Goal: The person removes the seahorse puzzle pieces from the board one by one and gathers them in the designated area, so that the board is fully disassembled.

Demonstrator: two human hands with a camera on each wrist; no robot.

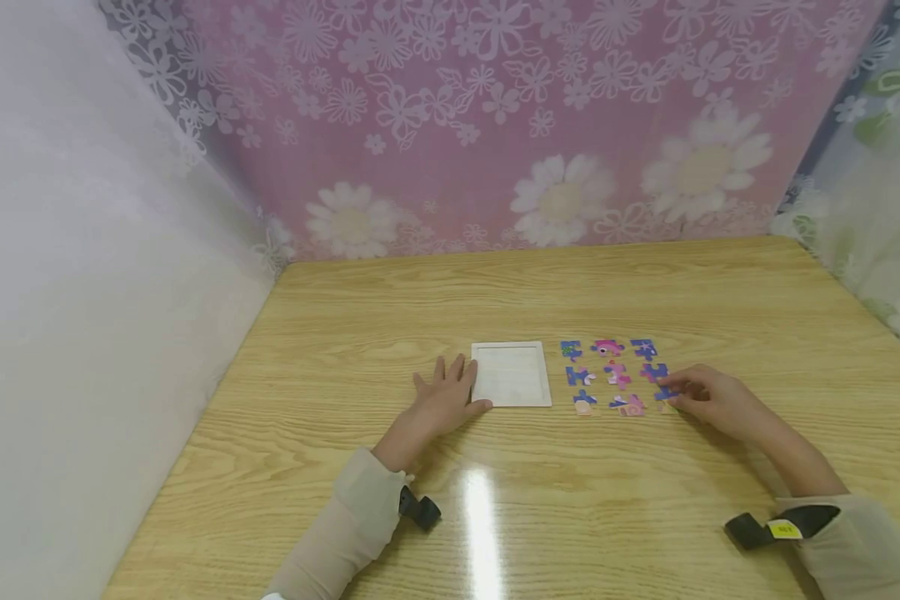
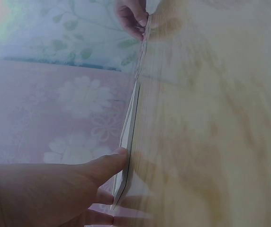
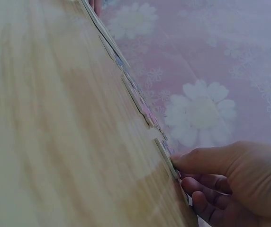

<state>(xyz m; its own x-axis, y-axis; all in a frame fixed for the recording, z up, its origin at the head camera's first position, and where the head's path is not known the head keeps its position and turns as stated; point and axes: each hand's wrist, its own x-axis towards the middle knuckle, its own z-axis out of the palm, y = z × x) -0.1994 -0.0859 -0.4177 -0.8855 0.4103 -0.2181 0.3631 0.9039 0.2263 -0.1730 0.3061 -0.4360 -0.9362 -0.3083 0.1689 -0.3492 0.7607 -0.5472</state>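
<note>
My left hand [image 1: 441, 403] lies with fingers spread at the left side of a square white puzzle tray [image 1: 512, 402]. Its thumb [image 2: 108, 165] touches the tray's near edge, and the other fingers reach along the left side. To the tray's right, jigsaw pieces in blue, pink and purple lie spaced apart in rows, among them a pink piece with an eye [image 1: 607, 347]. At the near right corner my right hand [image 1: 722, 403] pinches a blue puzzle piece [image 1: 664, 394] between thumb and curled fingers. That piece rests low on the table, partly hidden by the fingertips.
The wood-grain table [image 1: 330, 333] meets a pink flowered curtain [image 1: 450, 183] at the back. A pale wall covering [image 1: 105, 292] borders the left, and a floral sheet [image 1: 892, 225] the right. A light reflection shows on the table between the arms.
</note>
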